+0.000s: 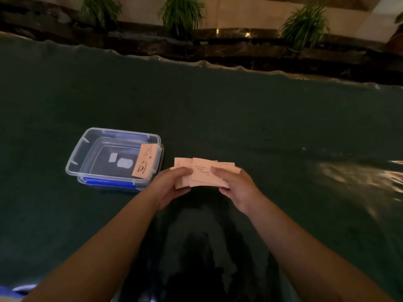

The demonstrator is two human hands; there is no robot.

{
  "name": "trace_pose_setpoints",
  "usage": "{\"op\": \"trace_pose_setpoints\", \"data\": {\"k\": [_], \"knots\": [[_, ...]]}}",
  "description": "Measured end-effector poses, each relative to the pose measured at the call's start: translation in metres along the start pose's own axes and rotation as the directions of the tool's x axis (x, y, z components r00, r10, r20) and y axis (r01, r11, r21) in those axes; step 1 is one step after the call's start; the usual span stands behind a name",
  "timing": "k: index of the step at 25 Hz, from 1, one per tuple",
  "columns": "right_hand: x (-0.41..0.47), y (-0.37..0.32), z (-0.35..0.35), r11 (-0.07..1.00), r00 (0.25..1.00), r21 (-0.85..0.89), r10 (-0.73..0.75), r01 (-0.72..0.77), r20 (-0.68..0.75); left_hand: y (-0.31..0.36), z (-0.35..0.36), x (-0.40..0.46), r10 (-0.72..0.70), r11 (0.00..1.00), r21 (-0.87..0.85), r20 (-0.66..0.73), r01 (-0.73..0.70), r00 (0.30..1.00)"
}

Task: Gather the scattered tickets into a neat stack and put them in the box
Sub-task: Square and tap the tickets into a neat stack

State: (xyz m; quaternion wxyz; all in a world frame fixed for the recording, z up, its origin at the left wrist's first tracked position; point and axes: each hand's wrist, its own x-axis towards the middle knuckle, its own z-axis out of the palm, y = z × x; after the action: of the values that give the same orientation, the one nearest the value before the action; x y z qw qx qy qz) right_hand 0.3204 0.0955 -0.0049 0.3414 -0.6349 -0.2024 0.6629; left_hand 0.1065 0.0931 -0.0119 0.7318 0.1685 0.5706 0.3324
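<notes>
Both hands hold a fanned bunch of pale pink tickets (201, 172) above the dark green table, just right of the box. My left hand (172, 185) pinches the bunch's left side with its thumb on top. My right hand (234, 185) grips the right side, also thumb on top. The tickets overlap unevenly and their edges do not line up. A clear plastic box (87, 149) with blue clips stands open to the left. One pink ticket (145, 161) leans against the box's right inner wall.
A dark green cloth (239, 118) covers the table, rumpled along the far edge. Beyond it runs a dark stone ledge (218, 49) with potted green plants (182, 14). A shiny patch (359, 177) glints on the cloth at the right.
</notes>
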Motion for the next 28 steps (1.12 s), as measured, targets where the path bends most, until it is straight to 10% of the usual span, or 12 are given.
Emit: {"op": "trace_pose_setpoints", "data": {"k": [13,28], "knots": [[0.069,0.007,-0.003,0.924,0.989,-0.362,0.085,-0.122,-0.117,0.005,0.000,0.089,-0.109,0.902,0.396,-0.177,0.173,0.978],[0.074,0.014,-0.010,0.956,0.979,-0.212,0.202,-0.202,-0.021,0.004,-0.002,0.088,-0.104,0.920,0.354,-0.196,0.169,0.975]]}}
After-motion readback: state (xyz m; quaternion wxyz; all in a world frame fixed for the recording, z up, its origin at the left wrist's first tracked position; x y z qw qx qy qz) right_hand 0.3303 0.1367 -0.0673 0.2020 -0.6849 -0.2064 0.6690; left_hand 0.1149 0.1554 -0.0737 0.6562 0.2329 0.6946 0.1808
